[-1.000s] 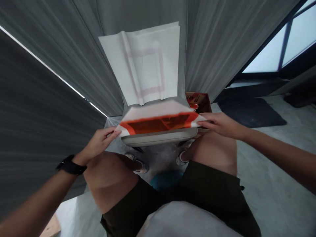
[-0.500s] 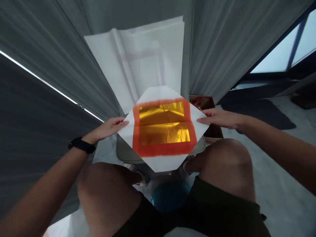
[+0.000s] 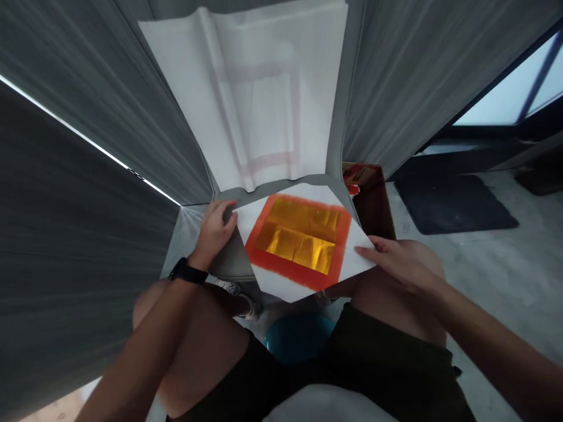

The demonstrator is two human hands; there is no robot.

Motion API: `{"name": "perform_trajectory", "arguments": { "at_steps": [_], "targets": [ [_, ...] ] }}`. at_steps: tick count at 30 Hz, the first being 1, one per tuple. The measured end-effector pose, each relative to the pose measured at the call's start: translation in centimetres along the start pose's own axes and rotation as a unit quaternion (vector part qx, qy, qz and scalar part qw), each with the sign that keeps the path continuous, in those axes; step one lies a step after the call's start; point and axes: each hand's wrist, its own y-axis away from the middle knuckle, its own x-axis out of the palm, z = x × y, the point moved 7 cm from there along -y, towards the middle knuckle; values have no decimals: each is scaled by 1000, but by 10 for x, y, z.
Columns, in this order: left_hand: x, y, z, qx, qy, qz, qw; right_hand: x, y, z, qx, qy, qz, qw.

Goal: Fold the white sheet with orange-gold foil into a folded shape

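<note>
A white paper sheet [image 3: 299,240] lies tilted in front of me, printed with an orange-red rectangular border [image 3: 259,256] around a creased gold foil panel [image 3: 299,234]. My left hand [image 3: 214,231], with a black watch [image 3: 187,271] on its wrist, grips the sheet's left corner. My right hand [image 3: 396,261] pinches the right corner, fingers resting on the white margin. The sheet's underside is hidden.
A grey padded seat [image 3: 231,264] sits beneath the sheet, with a large white sheet [image 3: 259,99] on grey fabric [image 3: 88,176] beyond it. A cardboard box [image 3: 369,202] stands at right, by a dark mat [image 3: 453,205]. A teal ball [image 3: 299,337] lies between my feet.
The sheet, edge-on a second ago, has swung flat and now turns clockwise. My left hand has moved up and inward along its corner, and my right hand has dropped lower.
</note>
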Motion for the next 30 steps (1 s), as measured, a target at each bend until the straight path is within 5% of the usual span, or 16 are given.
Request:
{"name": "perform_trajectory", "arguments": {
  "at_steps": [3,7,12,14,18,23,30],
  "targets": [
    [-8,38,-30,-15,11,-87,996,29,36,-24,81,-119,-3,990],
    [-24,107,-69,-47,41,-142,988,95,81,-56,151,-249,25,956],
    [-55,199,-67,-184,57,-280,941,165,126,-73,242,-344,71,905],
    [-56,218,-63,-174,42,-249,952,178,134,-68,249,-331,97,905],
    [-38,224,-76,-9,-1,-67,998,183,137,-53,242,-308,116,913],
    [-16,224,-95,185,-49,97,977,183,134,-41,228,-338,83,909],
    [-6,193,-67,256,-58,94,960,174,127,-22,151,-301,147,930]
  ]
}}
